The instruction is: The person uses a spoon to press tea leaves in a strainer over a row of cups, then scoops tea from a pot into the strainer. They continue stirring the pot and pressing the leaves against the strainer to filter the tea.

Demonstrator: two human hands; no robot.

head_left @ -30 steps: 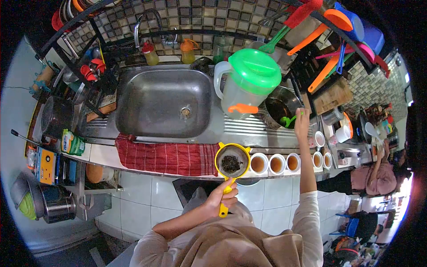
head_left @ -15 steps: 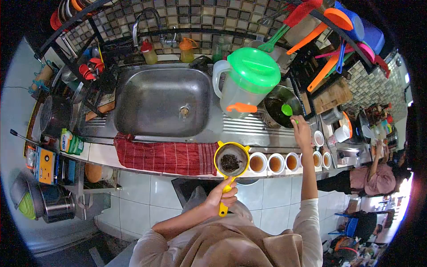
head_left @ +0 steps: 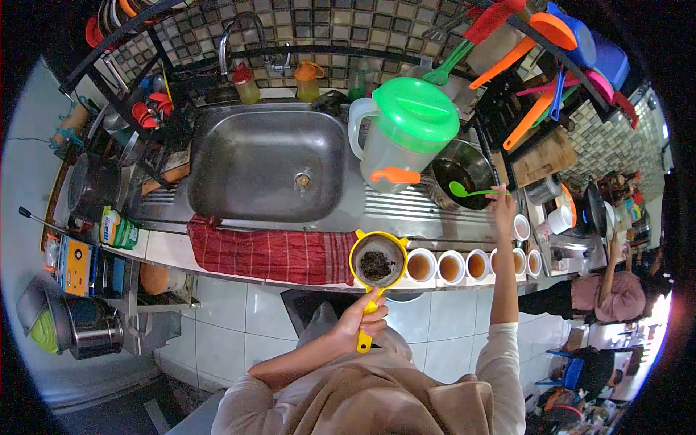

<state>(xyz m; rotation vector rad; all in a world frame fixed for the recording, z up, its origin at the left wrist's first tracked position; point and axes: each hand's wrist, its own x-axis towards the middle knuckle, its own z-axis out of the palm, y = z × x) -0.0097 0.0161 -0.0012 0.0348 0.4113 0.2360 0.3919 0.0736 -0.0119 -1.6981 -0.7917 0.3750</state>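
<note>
kitchen, one steel counter with a white tiled edge [head_left: 167, 250], mosaic wall [head_left: 312, 32] behind
far left to right: 1 sink [head_left: 246, 167], with 2 squeeze bottles behind it, red-topped [head_left: 247, 87] and orange-topped [head_left: 307, 83], yellowish liquid in both
1 red checked cloth [head_left: 272, 255] along the front edge
left hand [head_left: 362, 317] closed round the handle of 1 yellow strainer [head_left: 368, 249], held level at the counter edge just beside the cloth, clump of dark leaves [head_left: 375, 267] in the mesh
1 green-lidded pitcher [head_left: 402, 163] on the drainboard, contents unclear
front row: 6 white cups [head_left: 451, 257], fourth mostly behind the right arm, brown liquid in the first three
1 steel pot [head_left: 467, 150], dark liquid inside
1 green ladle [head_left: 457, 189], bowl over the pot, handle end pinched in right hand [head_left: 502, 206]
1 more white cup [head_left: 520, 227] behind the row, contents unclear
far right: 1 other person [head_left: 620, 291]
</note>
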